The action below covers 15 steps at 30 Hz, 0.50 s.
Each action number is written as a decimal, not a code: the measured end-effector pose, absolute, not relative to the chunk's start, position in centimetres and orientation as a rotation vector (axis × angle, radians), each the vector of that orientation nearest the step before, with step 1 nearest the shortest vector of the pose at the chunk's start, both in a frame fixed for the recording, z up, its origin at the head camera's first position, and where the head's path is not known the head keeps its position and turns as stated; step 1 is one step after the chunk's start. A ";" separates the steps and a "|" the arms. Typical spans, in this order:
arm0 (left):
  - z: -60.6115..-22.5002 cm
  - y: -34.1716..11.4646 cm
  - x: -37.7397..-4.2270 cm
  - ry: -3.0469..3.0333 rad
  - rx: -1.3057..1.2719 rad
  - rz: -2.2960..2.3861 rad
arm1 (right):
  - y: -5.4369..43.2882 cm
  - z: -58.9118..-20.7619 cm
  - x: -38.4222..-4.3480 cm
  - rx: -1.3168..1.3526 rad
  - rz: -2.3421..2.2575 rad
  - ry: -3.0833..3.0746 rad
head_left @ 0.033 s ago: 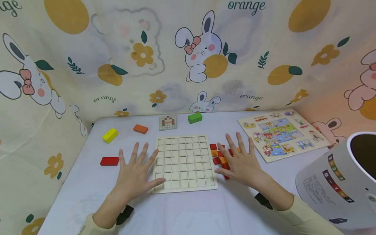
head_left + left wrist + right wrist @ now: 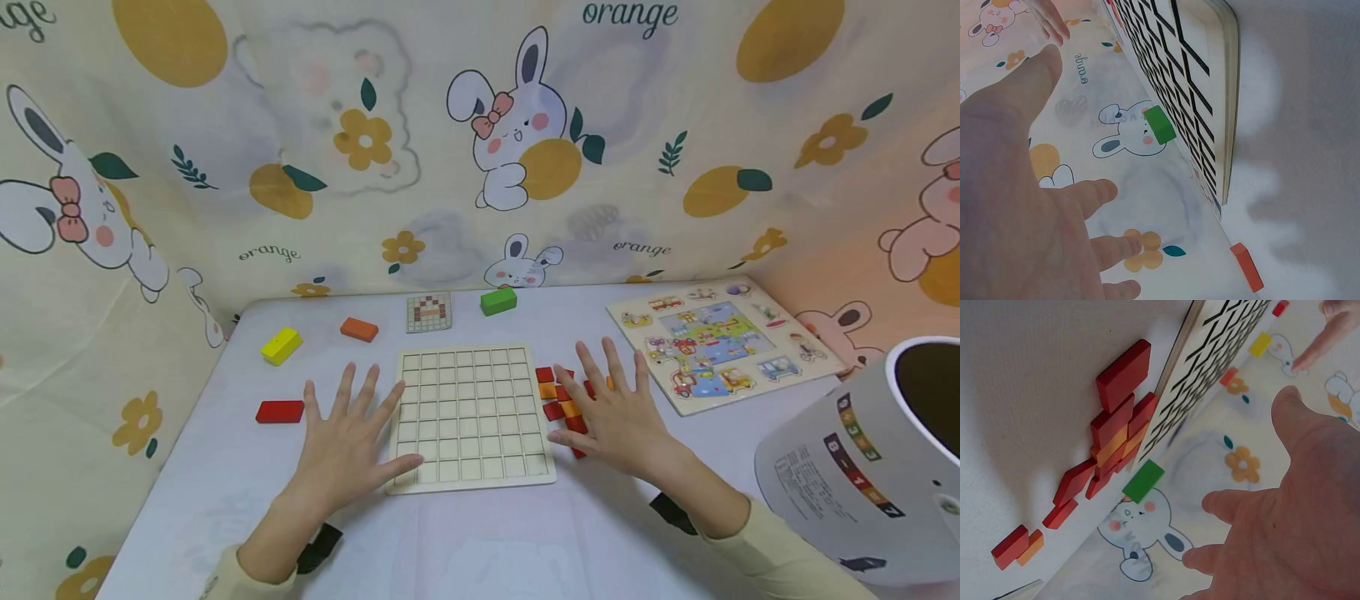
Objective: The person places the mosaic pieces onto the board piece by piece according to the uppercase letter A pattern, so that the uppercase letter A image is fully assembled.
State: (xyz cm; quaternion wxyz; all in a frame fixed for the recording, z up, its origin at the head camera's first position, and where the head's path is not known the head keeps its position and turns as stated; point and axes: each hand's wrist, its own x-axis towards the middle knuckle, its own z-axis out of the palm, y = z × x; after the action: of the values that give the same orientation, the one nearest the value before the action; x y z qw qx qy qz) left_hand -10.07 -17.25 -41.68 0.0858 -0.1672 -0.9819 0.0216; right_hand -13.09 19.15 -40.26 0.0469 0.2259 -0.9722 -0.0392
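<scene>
Left hand (image 2: 342, 454) and right hand (image 2: 622, 423) splayed wide, holding nothing; a careless sweep by the latter could scatter loose tiles (image 2: 572, 409) right of centre.

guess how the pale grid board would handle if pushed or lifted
The grid board is probably stiff, since its edges look straight and unbent. Lying flat, it would likely slide rather than roll or tip when pushed.

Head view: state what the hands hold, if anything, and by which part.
Nothing is held: the bare left hand and bare right hand are both spread.
</scene>
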 end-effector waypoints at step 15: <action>-41.7 -17.5 -10.1 -2.944 -0.491 0.007 | 19.6 -40.3 -13.9 0.666 -0.076 -3.030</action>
State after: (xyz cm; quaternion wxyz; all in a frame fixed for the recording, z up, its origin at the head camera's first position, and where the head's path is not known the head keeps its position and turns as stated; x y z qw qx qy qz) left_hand -10.11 -17.48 -41.71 0.0785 -0.1639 -0.9833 0.0023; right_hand -13.88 19.57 -40.30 0.0193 0.2147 -0.9762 -0.0245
